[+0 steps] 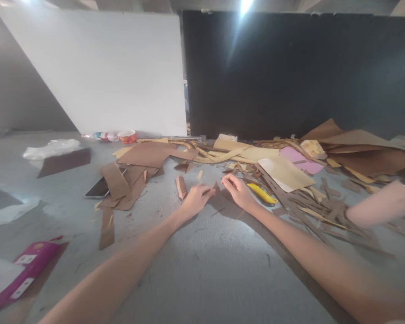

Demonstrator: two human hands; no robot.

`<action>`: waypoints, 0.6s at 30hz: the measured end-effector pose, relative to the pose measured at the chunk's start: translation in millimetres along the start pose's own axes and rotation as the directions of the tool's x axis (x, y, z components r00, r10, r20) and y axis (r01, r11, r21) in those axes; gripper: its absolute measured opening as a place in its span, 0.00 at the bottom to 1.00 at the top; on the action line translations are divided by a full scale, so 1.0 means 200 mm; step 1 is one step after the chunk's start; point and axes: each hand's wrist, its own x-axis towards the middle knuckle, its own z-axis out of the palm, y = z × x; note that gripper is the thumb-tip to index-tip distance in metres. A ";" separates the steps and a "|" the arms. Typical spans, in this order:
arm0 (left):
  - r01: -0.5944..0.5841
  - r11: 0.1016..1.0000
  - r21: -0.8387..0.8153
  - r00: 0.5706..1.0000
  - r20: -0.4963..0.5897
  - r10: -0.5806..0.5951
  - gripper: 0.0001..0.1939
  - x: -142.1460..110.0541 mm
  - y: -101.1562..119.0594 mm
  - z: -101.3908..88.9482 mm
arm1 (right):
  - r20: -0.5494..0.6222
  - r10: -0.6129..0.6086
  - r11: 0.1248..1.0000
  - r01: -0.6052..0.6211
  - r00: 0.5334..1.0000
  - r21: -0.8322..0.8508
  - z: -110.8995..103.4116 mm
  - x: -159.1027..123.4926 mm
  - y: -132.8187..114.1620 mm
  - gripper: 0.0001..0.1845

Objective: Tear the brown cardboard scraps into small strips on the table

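Observation:
Near the middle of the table, my left hand [196, 199] has its fingers curled and pressed together at the edge of a small brown scrap [217, 187], which looks pinched there. My right hand [238, 191] is just to the right, thumb and fingers drawn together above the scrap's other side; whatever its fingertips hold is too small to make out. A yellow-handled cutter [262, 193] lies beside my right hand, apart from it. To the left of my left hand is a small folded brown piece [181, 187].
Brown sheets [145, 154] partly cover a phone [99, 188] on the left. Cut strips [324, 211] are heaped at right, where another person's arm [384, 204] reaches in. A purple case [30, 270] lies front left, a red cup [127, 136] behind. White and black panels [290, 72] stand at the back.

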 end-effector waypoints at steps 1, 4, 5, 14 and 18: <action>0.016 1.000 -0.006 1.000 -0.015 -0.016 0.20 0.00 -0.01 0.00 | -0.004 -0.006 1.000 0.006 1.000 0.016 0.00 0.00 -0.01 0.21; 0.046 0.999 -0.019 0.998 -0.039 -0.047 0.21 0.00 -0.02 0.00 | 0.051 -0.024 0.999 0.022 0.998 0.042 -0.01 -0.01 -0.03 0.19; 0.046 0.999 -0.020 0.998 -0.041 -0.047 0.21 0.00 -0.02 0.00 | 0.071 -0.028 0.999 0.025 0.997 0.043 -0.01 -0.01 -0.03 0.18; 0.120 0.991 -0.066 0.992 -0.043 -0.123 0.19 0.00 -0.05 0.01 | 0.218 -0.045 0.999 0.039 0.975 0.032 -0.03 0.00 -0.06 0.20; 0.190 0.956 -0.224 0.980 -0.022 -0.200 0.21 0.02 -0.10 0.01 | 0.245 -0.073 0.997 0.072 0.967 0.013 -0.03 0.00 -0.08 0.25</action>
